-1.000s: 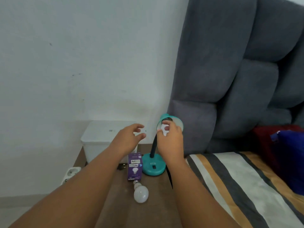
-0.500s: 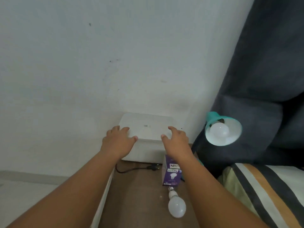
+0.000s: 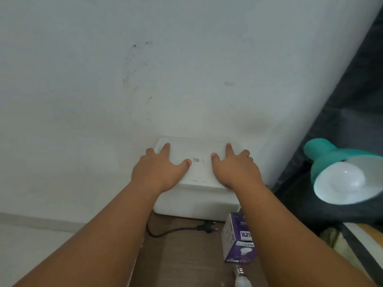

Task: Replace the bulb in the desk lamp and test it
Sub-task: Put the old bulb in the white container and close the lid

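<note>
The teal desk lamp (image 3: 323, 154) leans in from the right edge, its shade facing me with a white bulb (image 3: 342, 181) seated in it, unlit. A second white bulb (image 3: 241, 279) lies on the wooden table by the bottom edge, beside a purple bulb box (image 3: 237, 243). The lamp's black plug and cord (image 3: 205, 227) lie loose on the table. My left hand (image 3: 159, 170) and my right hand (image 3: 234, 168) both rest flat, fingers spread, on the lid of a white plastic box (image 3: 199, 201) against the wall.
The wooden table (image 3: 182, 257) ends at the left, with the pale floor beyond. A white wall rises behind the plastic box. A dark grey padded headboard (image 3: 352, 100) and a striped bed cover fill the right side.
My right hand left the bulb in the lamp shade and both hands moved onto the white box's lid. The view swung left and closer to the box.
</note>
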